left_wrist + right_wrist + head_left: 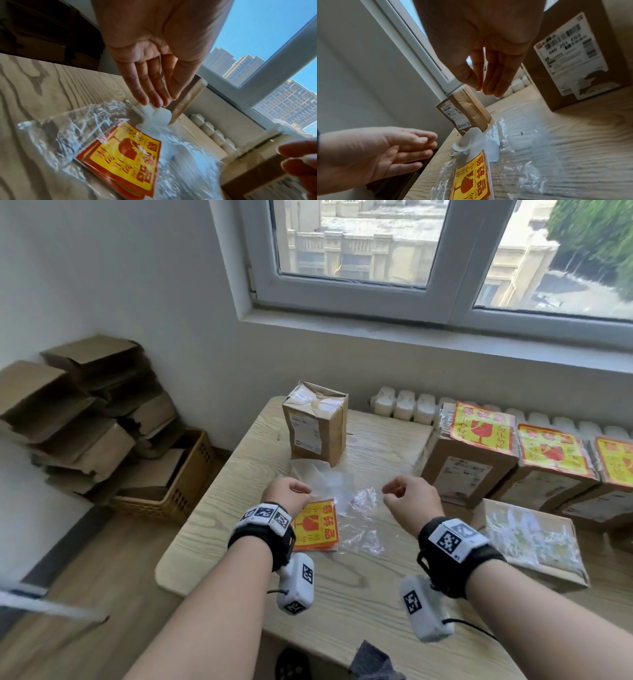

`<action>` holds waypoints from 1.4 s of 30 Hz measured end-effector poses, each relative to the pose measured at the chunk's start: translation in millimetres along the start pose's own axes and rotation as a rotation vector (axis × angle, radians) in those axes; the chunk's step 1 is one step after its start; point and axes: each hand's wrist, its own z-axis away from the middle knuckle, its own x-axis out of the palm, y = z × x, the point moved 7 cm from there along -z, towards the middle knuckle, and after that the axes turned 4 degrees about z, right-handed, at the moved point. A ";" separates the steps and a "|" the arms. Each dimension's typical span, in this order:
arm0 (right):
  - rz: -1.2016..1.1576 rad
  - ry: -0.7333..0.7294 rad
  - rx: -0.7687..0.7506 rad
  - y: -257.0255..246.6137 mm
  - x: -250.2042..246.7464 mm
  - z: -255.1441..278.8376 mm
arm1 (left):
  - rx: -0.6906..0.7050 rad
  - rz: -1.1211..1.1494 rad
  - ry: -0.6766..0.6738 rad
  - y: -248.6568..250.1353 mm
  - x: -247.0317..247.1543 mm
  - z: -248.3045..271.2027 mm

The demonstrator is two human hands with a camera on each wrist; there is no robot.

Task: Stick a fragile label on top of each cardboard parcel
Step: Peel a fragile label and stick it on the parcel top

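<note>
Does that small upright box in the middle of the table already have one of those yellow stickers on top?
No: the small upright box shows only crinkled clear tape on top, no yellow sticker.

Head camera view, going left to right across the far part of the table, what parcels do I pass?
Unlabelled upright parcel → first labelled parcel → second labelled parcel → third labelled parcel, cut by the picture's edge.

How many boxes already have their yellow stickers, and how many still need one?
Three parcels on the right already wear a fragile label on top. The small parcel near the wall has none yet, only tape. Nothing is in hand: the left hand and right hand hover above the table, both holding nothing. Spare labels wait in the plastic bag, so one parcel in view is left.
</note>
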 end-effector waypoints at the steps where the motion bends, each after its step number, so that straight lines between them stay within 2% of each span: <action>1: -0.001 0.002 0.022 0.2 5.9 -4.4 | -0.011 -0.009 0.019 -7.6 -7.5 -7.1; 7: -0.102 -0.055 0.233 25.5 47.4 -27.2 | -0.176 -0.026 0.099 -60.7 -32.8 -43.5; 12: -0.379 -0.086 0.433 46.9 88.9 -40.3 | -0.337 -0.045 -0.028 -98.4 -15.3 -58.6; 15: -0.554 -0.079 0.582 56.6 106.9 -42.2 | -0.355 -0.026 -0.063 -109.2 -6.3 -66.5; 18: -0.733 -0.143 0.733 56.1 119.3 -35.5 | -0.346 -0.005 -0.116 -109.7 -3.2 -74.2; 21: -0.774 -0.251 0.746 50.3 135.6 -29.4 | -0.339 -0.007 -0.221 -107.7 6.3 -78.7; 22: -0.698 -0.283 0.720 49.5 140.0 -28.9 | -0.324 -0.030 -0.248 -105.5 9.2 -78.8; 24: -0.403 -0.350 0.633 52.7 149.2 -30.0 | -0.298 -0.072 -0.272 -103.1 12.8 -79.9; 26: -0.289 -0.420 0.597 47.1 156.8 -25.8 | -0.288 -0.092 -0.308 -101.7 15.6 -80.6; 30: -0.180 -0.395 0.583 44.2 159.4 -26.2 | -0.287 -0.089 -0.359 -100.9 18.5 -82.3; 36: -0.153 -0.374 0.607 36.0 152.2 -22.6 | -0.267 -0.091 -0.375 -97.7 20.1 -84.4; 42: -0.019 -0.333 0.515 42.0 143.9 -29.6 | -0.244 -0.157 -0.343 -96.0 22.6 -86.0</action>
